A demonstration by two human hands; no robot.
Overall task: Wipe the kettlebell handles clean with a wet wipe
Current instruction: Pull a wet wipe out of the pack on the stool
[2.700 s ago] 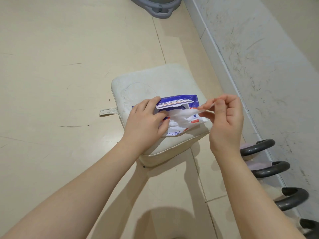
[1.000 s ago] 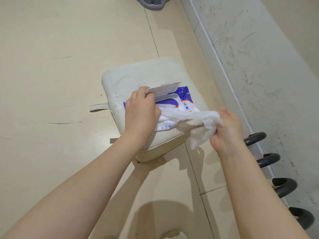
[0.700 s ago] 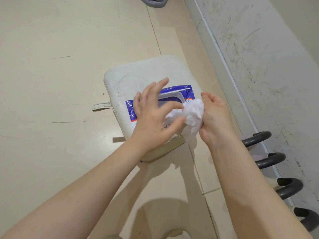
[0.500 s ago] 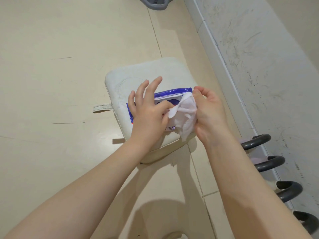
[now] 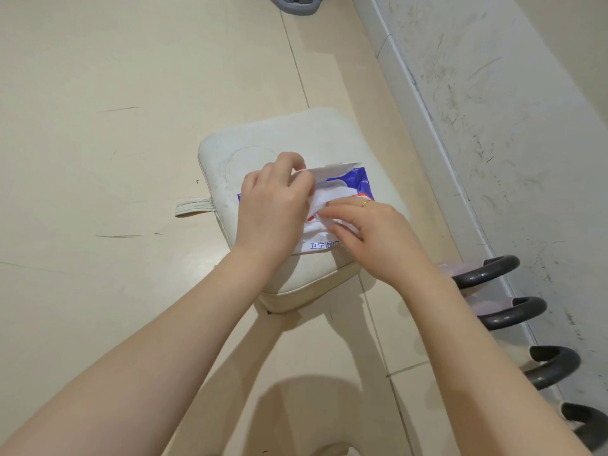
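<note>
A blue and white wet wipe pack (image 5: pixel 360 181) lies on a white padded cushion (image 5: pixel 279 136) on the floor. My left hand (image 5: pixel 274 209) pinches the pack's raised lid flap at its far edge. My right hand (image 5: pixel 371 227) lies palm down over the pack's opening, with a white wet wipe (image 5: pixel 329 196) bunched under its fingers. Several dark kettlebell handles (image 5: pixel 483 271) line the wall at the right, near my right forearm. The kettlebell bodies are mostly hidden behind that arm.
The cushion has a strap loop (image 5: pixel 194 207) on its left side. A scuffed grey wall (image 5: pixel 493 126) with a skirting edge runs along the right. A grey base (image 5: pixel 296 3) sits at the top edge. Beige floor tiles spread to the left.
My right hand pulled a wipe out of the pack, bunched it up and came back down onto the opening. My left hand shifted from pressing the pack to pinching the lid flap.
</note>
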